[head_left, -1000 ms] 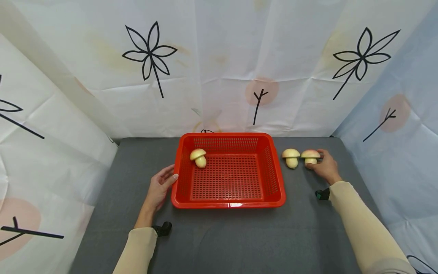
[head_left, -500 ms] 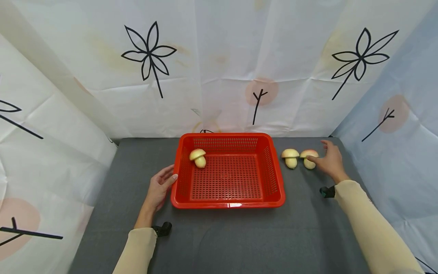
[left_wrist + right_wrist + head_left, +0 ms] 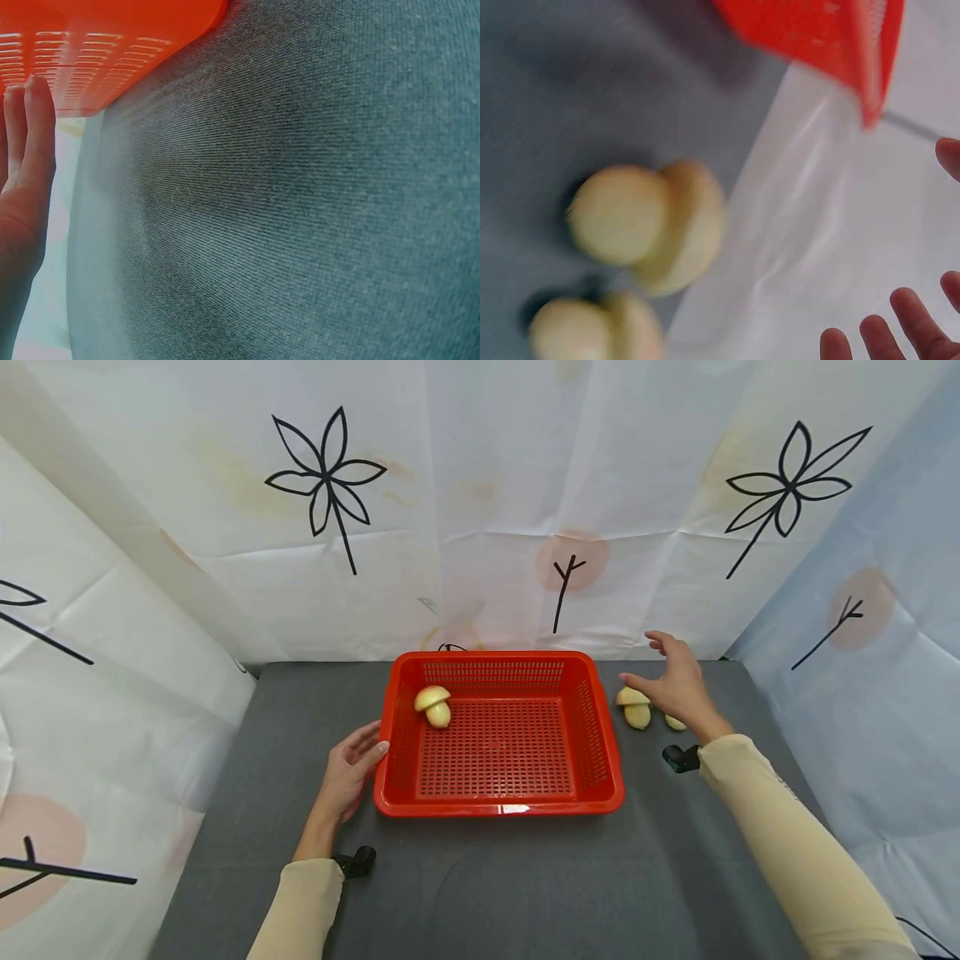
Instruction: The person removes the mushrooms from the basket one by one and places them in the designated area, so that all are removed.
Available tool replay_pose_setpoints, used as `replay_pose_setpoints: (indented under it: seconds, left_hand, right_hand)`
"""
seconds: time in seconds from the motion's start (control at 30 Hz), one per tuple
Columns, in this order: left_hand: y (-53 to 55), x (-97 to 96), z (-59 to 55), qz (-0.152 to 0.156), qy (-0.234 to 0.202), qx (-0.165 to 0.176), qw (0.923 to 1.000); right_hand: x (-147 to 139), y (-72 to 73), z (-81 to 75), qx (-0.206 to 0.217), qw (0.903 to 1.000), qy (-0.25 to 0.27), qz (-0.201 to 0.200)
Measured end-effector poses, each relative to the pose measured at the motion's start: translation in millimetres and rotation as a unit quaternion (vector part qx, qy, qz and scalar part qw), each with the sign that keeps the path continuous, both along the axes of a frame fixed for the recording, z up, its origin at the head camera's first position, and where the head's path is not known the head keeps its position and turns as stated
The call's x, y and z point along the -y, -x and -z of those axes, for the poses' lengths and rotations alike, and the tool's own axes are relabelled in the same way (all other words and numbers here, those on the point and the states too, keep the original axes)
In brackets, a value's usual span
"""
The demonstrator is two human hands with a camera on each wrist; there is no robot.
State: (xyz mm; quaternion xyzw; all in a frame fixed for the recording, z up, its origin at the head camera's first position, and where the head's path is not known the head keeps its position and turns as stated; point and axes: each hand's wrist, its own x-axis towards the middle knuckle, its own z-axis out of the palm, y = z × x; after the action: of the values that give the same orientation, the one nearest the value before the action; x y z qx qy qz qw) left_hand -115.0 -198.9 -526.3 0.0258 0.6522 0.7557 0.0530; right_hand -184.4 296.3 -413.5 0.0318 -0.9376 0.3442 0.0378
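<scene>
My left hand (image 3: pixel 349 777) lies at the left side of a red plastic basket (image 3: pixel 487 810), thumb by the rim. In the left wrist view its straight fingers (image 3: pixel 36 135) reach up against the slotted outer wall. My right hand (image 3: pixel 677 687) hovers, fingers spread and holding nothing, over two toy mushrooms right of the basket. The nearer-to-basket mushroom (image 3: pixel 637 717) shows its stem and part of its cap; the other mushroom (image 3: pixel 676 723) is mostly hidden behind the hand. Both mushrooms show, blurred, in the right wrist view. A third mushroom (image 3: pixel 435 707) lies inside the basket, upper left.
A dark grey cloth (image 3: pixel 510 885) covers the table. White curtains (image 3: pixel 480 527) with black flower prints stand along the back and both sides. A dark cable (image 3: pixel 922 931) shows at the lower right.
My right hand has let go of the right-hand mushroom, lifted, and moved left and back over the pair. Both mushrooms stay in place. My left hand stays still at the basket.
</scene>
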Motion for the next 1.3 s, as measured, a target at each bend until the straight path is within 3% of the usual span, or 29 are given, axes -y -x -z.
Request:
replay_pose_setpoints:
  seconds: [0.3,0.47,0.7,1.3]
  left_hand:
    - [-0.4,0.4,0.8,-0.003,0.003,0.003,1.0000]
    - [-0.2,0.3,1.8,-0.003,0.001,0.002,1.0000]
    - [0.5,-0.9,1.7,-0.005,-0.006,-0.001,1.0000]
    - [0.1,-1.6,1.0,-0.013,-0.004,-0.002,0.9999]
  right_hand:
    - [64,8.6,-9.1,-0.017,0.9967,0.011,-0.078]
    - [101,10.1,-6.6,-0.010,0.9919,0.015,-0.126]
    - [149,12.9,11.8,0.035,0.9843,0.020,-0.172]
    - [237,19.9,60.8,0.123,0.9663,0.061,-0.218]
